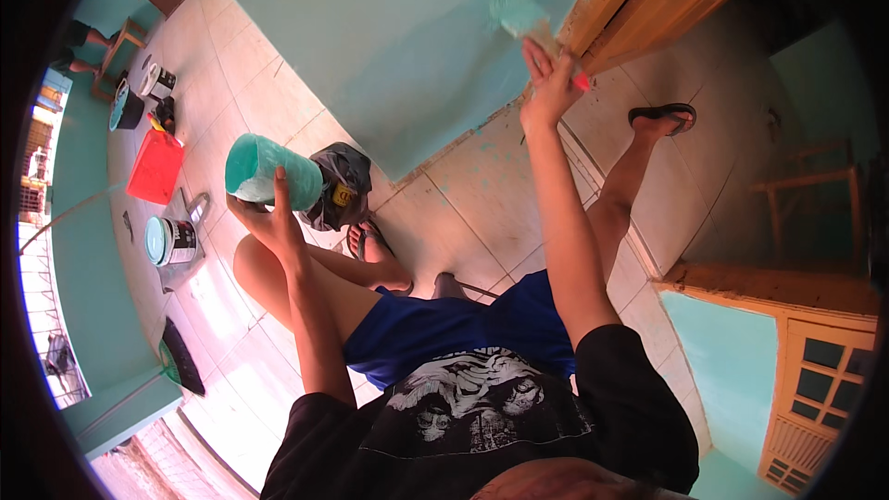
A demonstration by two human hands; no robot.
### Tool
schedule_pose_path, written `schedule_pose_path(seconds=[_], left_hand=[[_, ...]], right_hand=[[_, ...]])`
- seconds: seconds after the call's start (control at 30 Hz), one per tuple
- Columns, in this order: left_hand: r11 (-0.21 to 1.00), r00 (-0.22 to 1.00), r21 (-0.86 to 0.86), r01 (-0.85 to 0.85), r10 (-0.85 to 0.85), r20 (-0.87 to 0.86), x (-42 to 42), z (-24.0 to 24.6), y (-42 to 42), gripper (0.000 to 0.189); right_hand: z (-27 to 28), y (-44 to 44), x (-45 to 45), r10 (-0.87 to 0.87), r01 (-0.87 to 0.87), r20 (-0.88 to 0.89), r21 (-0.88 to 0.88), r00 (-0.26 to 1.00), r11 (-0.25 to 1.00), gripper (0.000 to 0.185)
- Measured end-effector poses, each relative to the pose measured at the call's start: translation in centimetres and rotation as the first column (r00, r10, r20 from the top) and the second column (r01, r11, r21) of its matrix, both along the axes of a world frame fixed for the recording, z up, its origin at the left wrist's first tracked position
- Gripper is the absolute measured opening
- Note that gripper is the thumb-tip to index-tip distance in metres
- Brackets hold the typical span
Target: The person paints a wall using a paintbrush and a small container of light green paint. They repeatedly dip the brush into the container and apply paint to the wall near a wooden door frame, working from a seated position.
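Observation:
My left hand (267, 219) holds a paint-smeared, teal-coated cylindrical container (285, 173) tilted on its side, its mouth facing left. In my right hand (549, 87) is a paintbrush (545, 38) with a red handle end; its bristles, blurred and loaded with teal paint, are at the wall (444, 28) close to the orange wooden door frame (597, 0). Around the brush the wall shows fresh-looking teal strokes, and darker patches spread below it. How deep the paint is inside the container cannot be told.
A black plastic bag (340, 184) lies near my foot. Paint buckets (170, 241), a red container (155, 165) and a broom (182, 359) are on the tiled floor at left. Another person's legs (87, 42) show beside a wooden stool (121, 45). A wooden chair (809, 184) stands at right.

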State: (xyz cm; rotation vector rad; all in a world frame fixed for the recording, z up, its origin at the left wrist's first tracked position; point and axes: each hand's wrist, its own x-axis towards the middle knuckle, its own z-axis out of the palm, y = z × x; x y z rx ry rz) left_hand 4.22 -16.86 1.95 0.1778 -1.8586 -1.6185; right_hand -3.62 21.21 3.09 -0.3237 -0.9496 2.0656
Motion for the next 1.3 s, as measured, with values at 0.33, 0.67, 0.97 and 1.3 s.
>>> schedule_pose_path(seconds=[0.33,0.67,0.97,1.3], left_hand=[[1.000,1.000,-0.015,0.003,-0.003,-0.017,0.4,0.0,-0.7,0.077],[1.000,0.998,-0.011,-0.016,0.016,-0.063,0.1,-0.1,-0.2,0.068],[1.000,0.999,-0.008,-0.006,0.006,-0.035,0.4,-0.1,-0.8,0.081],[1.000,0.999,-0.014,0.009,-0.010,-0.040,0.8,0.3,-0.4,0.081]], right_hand=[[6.3,-2.3,2.9,0.047,-0.050,0.017,0.278,0.999,0.959,0.039],[-0.9,-3.4,3.1,0.067,-0.075,0.064,0.145,0.996,0.987,0.032],[5.9,-4.1,3.9,0.072,-0.066,-0.153,0.044,0.986,0.997,0.031],[-0.8,-4.7,5.2,0.054,-0.060,0.058,0.091,0.997,0.994,0.032]])
